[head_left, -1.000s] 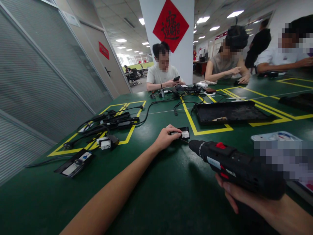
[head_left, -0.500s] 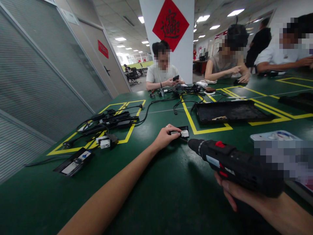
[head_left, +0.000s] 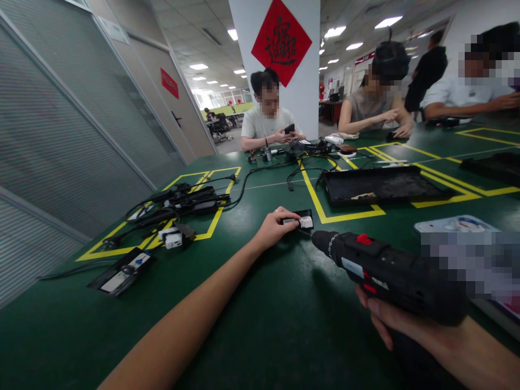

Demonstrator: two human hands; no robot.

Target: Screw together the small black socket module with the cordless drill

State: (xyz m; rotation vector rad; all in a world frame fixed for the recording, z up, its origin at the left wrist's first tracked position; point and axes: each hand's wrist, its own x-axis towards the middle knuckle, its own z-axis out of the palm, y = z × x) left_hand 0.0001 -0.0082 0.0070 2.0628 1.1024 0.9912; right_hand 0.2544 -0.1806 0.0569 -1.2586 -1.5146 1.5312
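Pinching black part (head_left: pixel 301 220) on table (head_left: pixel 260 325), just beside yellow line (head_left: pixel 316 201), with left hand (head_left: pixel 273 227) fingertips. Gripping drill (head_left: pixel 390 271) in right hand (head_left: pixel 382 320), fingers wrapped beneath, pointing bit (head_left: pixel 305 233) at part.

The drill (head_left: pixel 390 273) is matt black plastic with a red switch (head_left: pixel 363 239), the small case (head_left: pixel 301 213) black plastic with a white paper label (head_left: pixel 307 222), the bench (head_left: pixel 284 325) dull green matting.

left hand (head_left: pixel 273 227): centre of frame, thin light-coloured ring (head_left: pixel 277 209) on one finger | left forearm: bare, runs to the lower left edge | right hand (head_left: pixel 382 319): lower right, bare, wrist bare to the bottom edge
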